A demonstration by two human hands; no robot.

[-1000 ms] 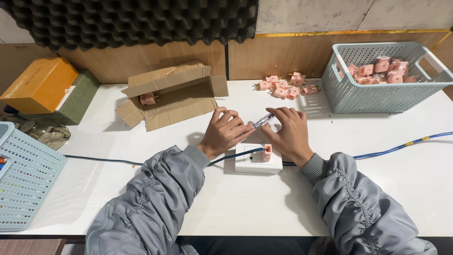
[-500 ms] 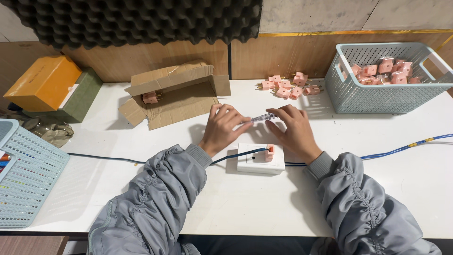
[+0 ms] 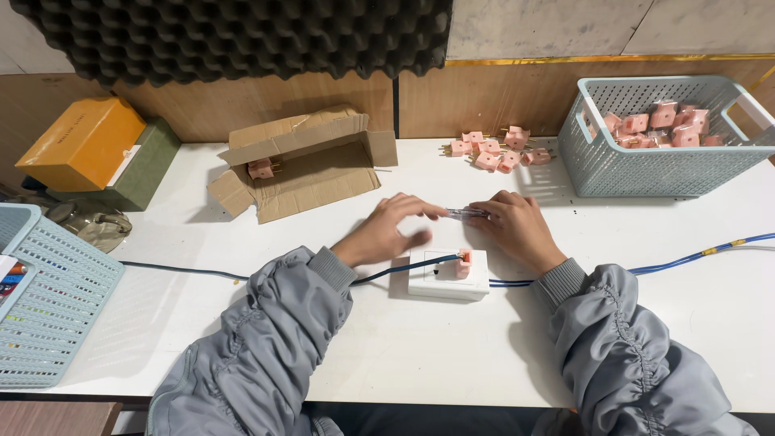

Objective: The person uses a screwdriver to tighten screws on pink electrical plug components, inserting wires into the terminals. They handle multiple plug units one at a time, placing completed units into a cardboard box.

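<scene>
both hands point(image 3: 387, 230) point(image 3: 517, 226) pinch slim metal tool point(image 3: 464, 213), above white boxy socket point(image 3: 448, 274).

my hands: two | pale blue plastic baskets point(image 3: 662, 165): two | open brown cardboard box point(image 3: 303, 161): one | pink plastic plugs loose on the table point(image 3: 494, 150): about eight (heaped, hard to count) | white socket block point(image 3: 446, 275): one

**Thin tool and white socket box with one pink plug**

A slim, silvery tool point(image 3: 464, 213) lies level just above the white table, held at each end between fingertips. Just in front of it sits a white socket box point(image 3: 448, 275), flat on the table. A pink plug point(image 3: 463, 263) stands upright in its right side, and a dark cable runs from it leftward.
</scene>
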